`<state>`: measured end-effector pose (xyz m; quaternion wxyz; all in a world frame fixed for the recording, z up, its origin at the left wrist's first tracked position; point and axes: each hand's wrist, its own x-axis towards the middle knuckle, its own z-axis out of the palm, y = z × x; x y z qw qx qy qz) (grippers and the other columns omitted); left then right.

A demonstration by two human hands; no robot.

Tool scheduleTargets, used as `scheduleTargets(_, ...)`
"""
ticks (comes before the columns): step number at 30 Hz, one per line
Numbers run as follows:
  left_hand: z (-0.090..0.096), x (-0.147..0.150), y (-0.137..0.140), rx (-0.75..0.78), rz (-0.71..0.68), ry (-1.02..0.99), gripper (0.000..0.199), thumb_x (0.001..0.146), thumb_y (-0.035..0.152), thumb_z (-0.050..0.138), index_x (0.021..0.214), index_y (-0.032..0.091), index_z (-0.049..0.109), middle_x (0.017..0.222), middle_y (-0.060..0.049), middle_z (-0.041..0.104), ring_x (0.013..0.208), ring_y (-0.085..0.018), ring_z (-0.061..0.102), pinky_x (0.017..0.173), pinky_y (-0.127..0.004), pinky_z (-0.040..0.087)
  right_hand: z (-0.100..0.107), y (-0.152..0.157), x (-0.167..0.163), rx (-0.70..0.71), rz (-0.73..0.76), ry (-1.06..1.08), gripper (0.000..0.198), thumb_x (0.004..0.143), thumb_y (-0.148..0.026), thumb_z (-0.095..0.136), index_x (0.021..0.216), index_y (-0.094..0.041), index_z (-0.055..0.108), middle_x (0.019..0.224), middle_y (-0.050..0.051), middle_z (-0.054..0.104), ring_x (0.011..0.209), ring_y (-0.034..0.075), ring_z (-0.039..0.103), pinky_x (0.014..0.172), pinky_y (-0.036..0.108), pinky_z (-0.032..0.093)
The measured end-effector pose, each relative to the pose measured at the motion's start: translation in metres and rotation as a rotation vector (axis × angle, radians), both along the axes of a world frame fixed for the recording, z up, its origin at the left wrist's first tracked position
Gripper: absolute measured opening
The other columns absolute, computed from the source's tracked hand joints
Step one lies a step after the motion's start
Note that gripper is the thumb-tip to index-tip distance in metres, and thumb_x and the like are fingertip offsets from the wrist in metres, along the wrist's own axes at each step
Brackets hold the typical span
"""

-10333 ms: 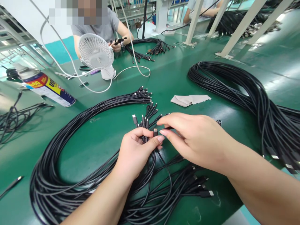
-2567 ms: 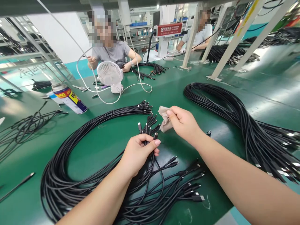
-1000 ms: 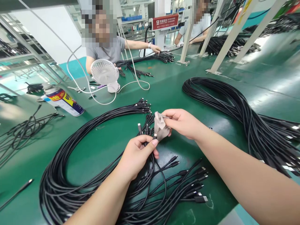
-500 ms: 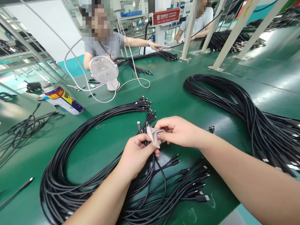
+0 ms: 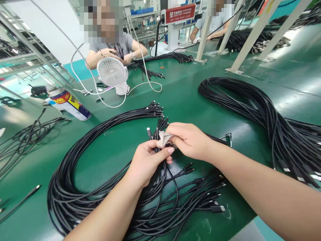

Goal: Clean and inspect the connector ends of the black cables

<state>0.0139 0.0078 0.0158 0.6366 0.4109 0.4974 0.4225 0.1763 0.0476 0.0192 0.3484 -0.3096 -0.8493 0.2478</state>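
Note:
My left hand (image 5: 144, 162) is closed around several black cables, and their plug ends (image 5: 149, 133) stick up past my fingers. Pinched in my right hand (image 5: 189, 139) is a small beige cloth (image 5: 163, 138), pressed against the plugs beside my left thumb and index finger. The part of the plugs under the cloth is hidden. A large curved bundle of black cables (image 5: 65, 167) runs around the left side of my left arm. Below my hands more cable ends with silver-tipped plugs (image 5: 217, 209) fan out on the green table (image 5: 120, 150).
A looped cable bundle (image 5: 233, 88) lies at right. A white fan (image 5: 112, 72) with a white cord and a spray can (image 5: 71, 105) stand at left. A black tool with a metal end (image 5: 227, 139) lies behind my right wrist. A co-worker (image 5: 112, 50) sits opposite, holding cables.
My right hand has shifted slightly with the cloth, and my left thumb now shows more clearly. The co-worker opposite has drawn an outstretched arm back in. The view has moved a little.

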Motion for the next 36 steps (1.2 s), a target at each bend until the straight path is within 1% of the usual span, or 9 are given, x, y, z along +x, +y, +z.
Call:
scheduleTargets(7,-0.003,0.001,0.002,-0.042,0.029,-0.110,0.028,0.055,0.025,0.087,0.064,0.012,0.064,0.056,0.003,0.061,0.048,-0.009,0.058,0.053,-0.022,0.050,-0.009,-0.004,-0.003,0.200,-0.195,-0.204,0.020,0.089,-0.015,0.038,0.081,-0.018,0.056,0.079,0.004,0.054,0.065,0.015,0.047,0.059,0.026,0.034)
scheduleTargets(13,-0.004,-0.001,0.002,-0.060,0.012,-0.063,0.029,0.058,0.028,0.086,0.067,0.013,0.063,0.051,0.001,0.064,0.047,-0.010,0.059,0.054,-0.023,0.047,-0.006,0.005,0.003,0.125,-0.360,-0.182,0.017,0.088,-0.015,0.038,0.077,-0.019,0.051,0.078,0.005,0.053,0.069,0.017,0.048,0.061,0.028,0.035)
scheduleTargets(15,-0.004,-0.001,0.002,-0.058,0.002,-0.049,0.027,0.060,0.028,0.085,0.069,0.013,0.063,0.051,0.000,0.064,0.048,-0.010,0.059,0.055,-0.023,0.047,-0.004,0.011,0.008,0.063,-0.347,-0.139,0.018,0.089,-0.016,0.040,0.075,-0.019,0.051,0.076,0.004,0.053,0.071,0.017,0.049,0.064,0.029,0.036)
scheduleTargets(17,-0.003,-0.001,0.001,-0.043,-0.006,-0.050,0.026,0.062,0.029,0.084,0.069,0.013,0.064,0.052,0.001,0.063,0.048,-0.010,0.057,0.055,-0.023,0.045,-0.002,0.015,0.012,-0.038,-0.255,-0.060,0.020,0.090,-0.018,0.042,0.073,-0.018,0.053,0.072,0.002,0.052,0.069,0.015,0.049,0.065,0.028,0.038)
scheduleTargets(23,0.000,-0.002,0.001,0.002,-0.085,-0.148,0.027,0.070,0.036,0.079,0.066,0.013,0.066,0.053,0.002,0.058,0.049,-0.008,0.049,0.053,-0.023,0.037,-0.003,0.012,0.007,-0.526,0.113,0.286,0.021,0.088,-0.036,0.057,0.082,-0.016,0.061,0.075,0.001,0.055,0.065,0.012,0.054,0.055,0.024,0.043)
scheduleTargets(27,-0.001,-0.002,0.000,-0.024,-0.154,-0.201,0.028,0.069,0.038,0.079,0.073,0.012,0.069,0.059,0.000,0.061,0.051,-0.009,0.049,0.056,-0.025,0.038,-0.009,0.013,0.005,-0.708,0.233,0.322,0.024,0.084,-0.040,0.063,0.083,-0.016,0.059,0.070,0.000,0.058,0.062,0.013,0.056,0.052,0.024,0.044)
scheduleTargets(30,-0.003,-0.001,-0.001,-0.010,-0.169,-0.144,0.031,0.071,0.042,0.077,0.075,0.011,0.070,0.057,-0.001,0.062,0.052,-0.010,0.051,0.060,-0.026,0.040,-0.008,0.013,0.006,-0.605,0.169,0.242,0.019,0.086,-0.031,0.060,0.074,-0.017,0.056,0.064,-0.001,0.055,0.059,0.011,0.054,0.055,0.024,0.043)
scheduleTargets(34,-0.006,0.000,-0.001,-0.005,-0.151,-0.080,0.030,0.076,0.040,0.072,0.075,0.011,0.070,0.053,0.000,0.060,0.050,-0.009,0.049,0.059,-0.026,0.038,-0.007,0.009,0.003,-0.155,-0.005,0.028,0.021,0.087,-0.015,0.050,0.067,-0.016,0.055,0.067,0.000,0.052,0.063,0.011,0.049,0.060,0.024,0.038)
scheduleTargets(36,-0.007,0.000,0.000,-0.009,-0.147,-0.071,0.030,0.078,0.040,0.070,0.074,0.011,0.070,0.053,0.000,0.059,0.049,-0.009,0.049,0.058,-0.025,0.038,-0.009,0.006,0.000,0.021,-0.063,-0.039,0.021,0.086,-0.011,0.046,0.068,-0.016,0.053,0.071,0.001,0.050,0.066,0.012,0.048,0.062,0.025,0.038)
